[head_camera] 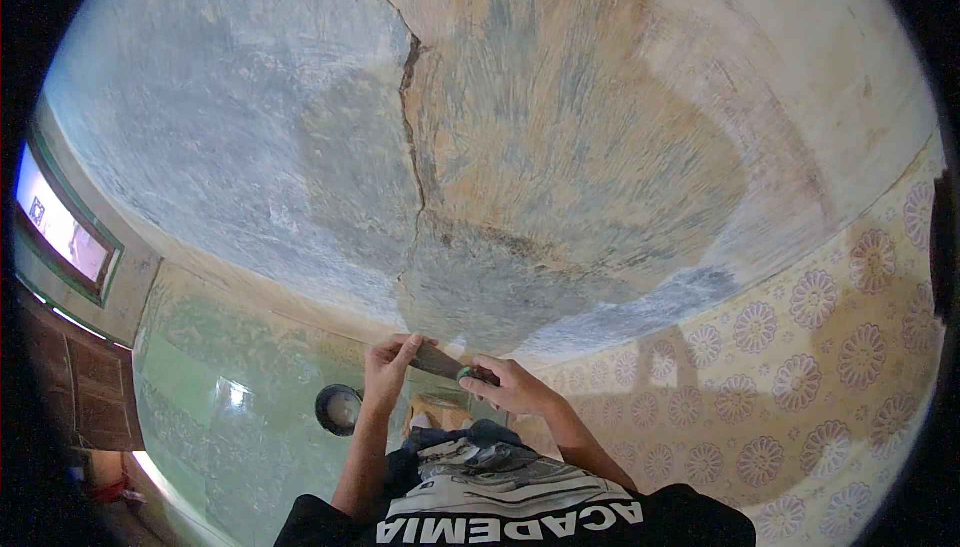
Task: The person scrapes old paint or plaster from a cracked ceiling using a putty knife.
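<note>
Before me rises a wall of rough blue-grey and tan plaster [360, 149], with a long jagged crack [411, 112] running down its middle. Close to its lower part I hold a flat grey blade tool [436, 361], probably a putty knife or scraper, roughly level between both hands. My right hand [502, 386] grips its dark handle, which has a green part near the blade. At the blade's far end, my left hand [390, 367] pinches it between thumb and fingers. Whether the blade carries filler cannot be told.
A dark round bucket [339, 410] with pale contents stands on the green floor [225, 397] at left. Below my hands is a yellowish raised surface [448, 413] under my feet. Flower-patterned wall [712, 427] lies right; a wooden door [82, 382] and window [67, 224] are left.
</note>
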### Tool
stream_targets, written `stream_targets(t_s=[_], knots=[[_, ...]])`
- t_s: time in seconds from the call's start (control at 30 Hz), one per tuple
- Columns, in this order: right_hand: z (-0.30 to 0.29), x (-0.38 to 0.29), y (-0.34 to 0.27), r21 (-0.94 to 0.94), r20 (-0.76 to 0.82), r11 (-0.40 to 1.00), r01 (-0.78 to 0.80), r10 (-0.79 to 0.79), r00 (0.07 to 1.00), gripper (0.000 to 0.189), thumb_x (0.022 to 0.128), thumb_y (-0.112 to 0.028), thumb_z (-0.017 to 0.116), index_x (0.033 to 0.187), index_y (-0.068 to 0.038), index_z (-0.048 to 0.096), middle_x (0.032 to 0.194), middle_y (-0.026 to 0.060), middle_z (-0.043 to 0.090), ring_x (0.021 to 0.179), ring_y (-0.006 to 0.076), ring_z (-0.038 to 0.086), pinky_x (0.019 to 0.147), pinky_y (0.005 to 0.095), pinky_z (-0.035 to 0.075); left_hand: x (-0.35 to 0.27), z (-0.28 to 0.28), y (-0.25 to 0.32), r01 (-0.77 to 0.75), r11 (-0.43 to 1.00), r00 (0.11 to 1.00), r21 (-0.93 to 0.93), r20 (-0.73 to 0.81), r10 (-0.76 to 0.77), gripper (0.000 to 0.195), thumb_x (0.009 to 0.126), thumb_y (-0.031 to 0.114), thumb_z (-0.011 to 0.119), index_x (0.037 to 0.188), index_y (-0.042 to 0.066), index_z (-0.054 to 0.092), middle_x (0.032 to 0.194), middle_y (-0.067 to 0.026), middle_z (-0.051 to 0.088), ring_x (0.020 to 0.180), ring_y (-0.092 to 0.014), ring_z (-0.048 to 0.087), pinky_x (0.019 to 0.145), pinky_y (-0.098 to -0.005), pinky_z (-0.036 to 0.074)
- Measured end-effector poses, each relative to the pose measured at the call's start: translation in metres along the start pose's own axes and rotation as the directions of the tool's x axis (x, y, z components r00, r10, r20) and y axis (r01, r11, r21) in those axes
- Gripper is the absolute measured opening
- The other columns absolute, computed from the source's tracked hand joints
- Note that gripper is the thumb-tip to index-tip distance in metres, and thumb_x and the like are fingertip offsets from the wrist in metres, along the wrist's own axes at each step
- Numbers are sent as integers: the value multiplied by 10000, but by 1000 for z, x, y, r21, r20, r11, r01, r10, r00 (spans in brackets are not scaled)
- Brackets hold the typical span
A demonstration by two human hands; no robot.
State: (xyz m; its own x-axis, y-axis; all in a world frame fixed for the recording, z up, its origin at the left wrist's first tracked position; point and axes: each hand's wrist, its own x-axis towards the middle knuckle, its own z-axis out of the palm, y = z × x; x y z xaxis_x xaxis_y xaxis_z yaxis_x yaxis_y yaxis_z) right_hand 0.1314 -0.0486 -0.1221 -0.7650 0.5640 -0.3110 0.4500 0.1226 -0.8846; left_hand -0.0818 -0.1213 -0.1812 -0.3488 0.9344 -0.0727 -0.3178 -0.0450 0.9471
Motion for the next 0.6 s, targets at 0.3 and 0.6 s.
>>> stream_targets(t_s=[0.3, 0.6], knots=[[2, -3, 7, 78, -30, 996, -31, 33, 999, 416, 949, -373, 636, 1133, -4, 583, 771, 70, 631, 572, 125, 561, 526, 302, 457, 3, 6, 3, 42, 994, 999, -98, 17, -40, 245, 970, 194, 612, 930, -23, 719, 945, -107, 735, 825, -127, 658, 772, -287, 511], [6, -5, 8, 98, -31, 994, -43, 46, 998, 399, 950, -383, 633, 1094, -14, 589, 789, 59, 625, 580, 117, 570, 524, 294, 457, -3, 3, 8, 38, 999, 999, 13, -17, -38, 268, 967, 204, 618, 929, -42, 717, 907, -121, 732, 815, -149, 672, 765, -290, 517]])
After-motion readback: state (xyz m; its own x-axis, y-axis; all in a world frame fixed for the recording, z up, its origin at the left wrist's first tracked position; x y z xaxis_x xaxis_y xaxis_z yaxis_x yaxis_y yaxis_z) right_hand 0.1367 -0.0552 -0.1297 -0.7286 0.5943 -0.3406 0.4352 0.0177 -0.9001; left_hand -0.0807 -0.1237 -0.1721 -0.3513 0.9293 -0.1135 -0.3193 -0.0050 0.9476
